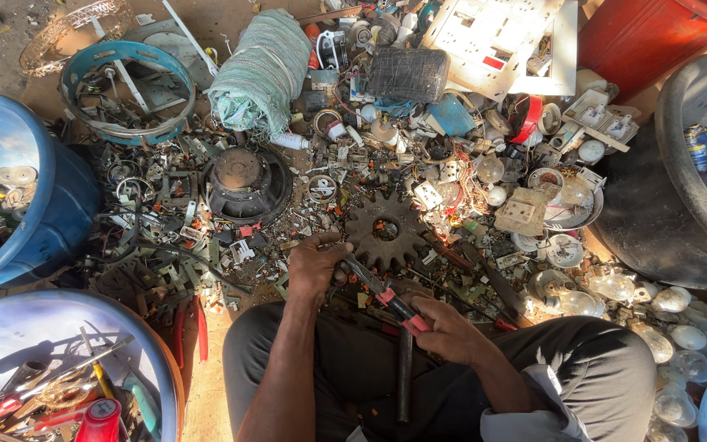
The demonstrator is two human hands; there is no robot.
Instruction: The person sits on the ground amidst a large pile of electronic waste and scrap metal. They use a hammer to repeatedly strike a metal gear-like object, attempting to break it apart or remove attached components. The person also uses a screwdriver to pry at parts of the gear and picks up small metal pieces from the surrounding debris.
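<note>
head view: person sits on the floor (206,393), legs in dark trousers, working over a heap of scrap. right hand (452,327) is closed round the red handles of a pair of pliers (386,299); the tool runs up and left toward the left hand (314,270). left hand fingers (325,245) are curled down over some small part at the plier tip; the part itself is hidden under the hand, cannot tell what it is. it sits just near of the big rusty gear (385,231), at the near edge of the heap.

progress, as a judgement: the work looks mid-way, tool is engaged on the part and nothing looks freed or set aside yet. a hammer (403,372) lies across the lap, unheld. sorted scrap already sits in tubs around, so the sorting seems well on, but a large unsorted heap is left.

surface and room: bare dirt floor, sunlit, strewn with electrical scrap. black speaker cone (247,184) left of the gear, rolled green cloth (262,69) far centre, white switch panel (493,41) far right. blue tub (59,205) at left holds metal bits, near-left basin (149,344) holds hand tools, black tub (681,164) at right, red drum (648,33) far right. pile of bulb glass (673,319) near right.
</note>
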